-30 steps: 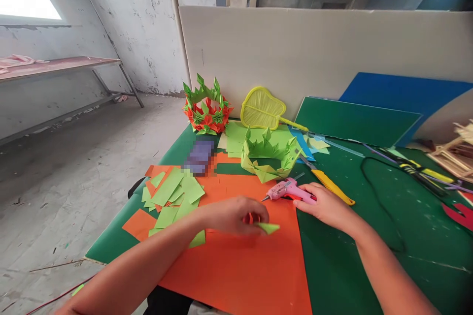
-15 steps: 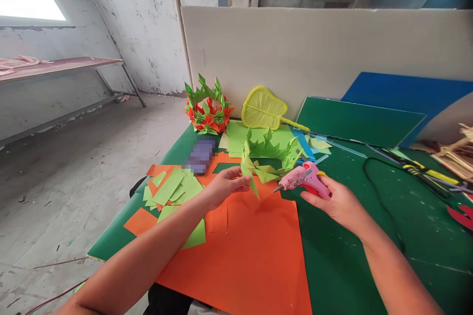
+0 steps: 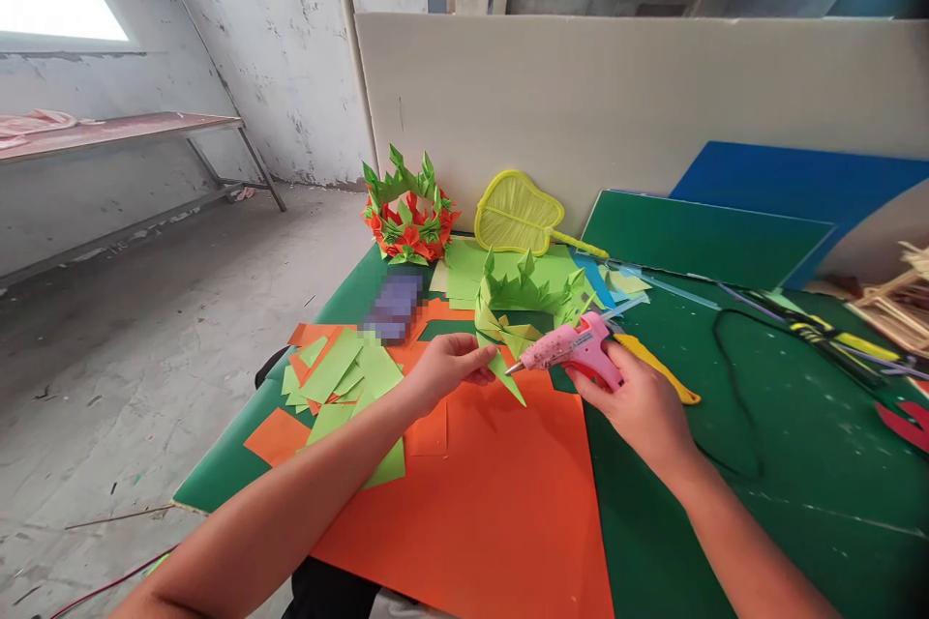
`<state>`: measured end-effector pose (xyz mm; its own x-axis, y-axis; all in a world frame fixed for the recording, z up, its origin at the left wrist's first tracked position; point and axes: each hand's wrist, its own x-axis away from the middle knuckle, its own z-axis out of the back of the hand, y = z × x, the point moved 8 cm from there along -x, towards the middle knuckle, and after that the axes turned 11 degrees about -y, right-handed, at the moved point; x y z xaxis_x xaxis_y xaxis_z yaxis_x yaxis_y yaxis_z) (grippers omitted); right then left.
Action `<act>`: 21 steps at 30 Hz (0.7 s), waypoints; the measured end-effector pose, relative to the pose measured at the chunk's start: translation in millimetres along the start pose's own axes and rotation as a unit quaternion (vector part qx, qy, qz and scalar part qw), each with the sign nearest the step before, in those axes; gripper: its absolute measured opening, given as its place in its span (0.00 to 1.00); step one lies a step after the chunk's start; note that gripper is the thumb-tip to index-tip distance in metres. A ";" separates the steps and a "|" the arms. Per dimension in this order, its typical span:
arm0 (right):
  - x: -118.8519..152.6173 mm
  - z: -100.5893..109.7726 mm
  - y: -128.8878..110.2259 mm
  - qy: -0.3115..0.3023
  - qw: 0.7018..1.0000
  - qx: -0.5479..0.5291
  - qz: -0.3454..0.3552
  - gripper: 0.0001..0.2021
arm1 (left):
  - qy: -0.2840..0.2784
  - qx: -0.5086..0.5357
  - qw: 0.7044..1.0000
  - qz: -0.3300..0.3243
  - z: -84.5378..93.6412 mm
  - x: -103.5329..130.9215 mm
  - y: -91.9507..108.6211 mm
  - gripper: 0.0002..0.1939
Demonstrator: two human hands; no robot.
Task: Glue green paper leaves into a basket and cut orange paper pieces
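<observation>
My left hand (image 3: 451,369) is closed, pinching a folded green paper piece (image 3: 509,383) whose tip points down to the right. Wrapped around the handle of a pink glue gun (image 3: 573,348) is my right hand (image 3: 643,406). The gun's nozzle is at the folded piece; whether it touches I cannot tell. Just behind the hands stands a light green folded-paper ring with pointed tips (image 3: 533,300), partly hidden by the gun. Beneath both hands lies a large orange paper sheet (image 3: 494,513).
Loose green paper pieces (image 3: 334,372) lie on the left. A blurred purple thing (image 3: 394,308) is beyond them. At the back are an orange-and-green paper ornament (image 3: 410,222) and a yellow fan (image 3: 519,213). A yellow-handled cutter (image 3: 660,369) and a black cord (image 3: 751,435) lie right.
My right hand has brought the glue gun left, up to the folded paper, uncovering the yellow cutter. The paper's tip has swung to the right in my left hand.
</observation>
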<state>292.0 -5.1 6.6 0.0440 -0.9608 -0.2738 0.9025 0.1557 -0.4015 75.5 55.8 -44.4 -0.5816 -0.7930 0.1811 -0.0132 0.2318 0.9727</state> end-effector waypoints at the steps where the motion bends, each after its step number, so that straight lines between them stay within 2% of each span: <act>1: 0.2 0.1 -0.4 0.001 1.000 -0.001 0.003 0.16 | -0.001 0.000 1.000 -0.001 0.1 -0.2 0.3 0.22; 21: 1.2 3.9 -2.3 -0.003 0.999 -0.009 0.034 0.17 | 0.003 0.016 1.000 -0.016 2.4 -2.5 0.7 0.20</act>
<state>291.6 -7.5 10.6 0.1082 -0.9488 -0.2967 0.8892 0.2258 -0.3979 75.0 59.2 -44.4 -0.5762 -0.8034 0.1501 -0.0587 0.2238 0.9729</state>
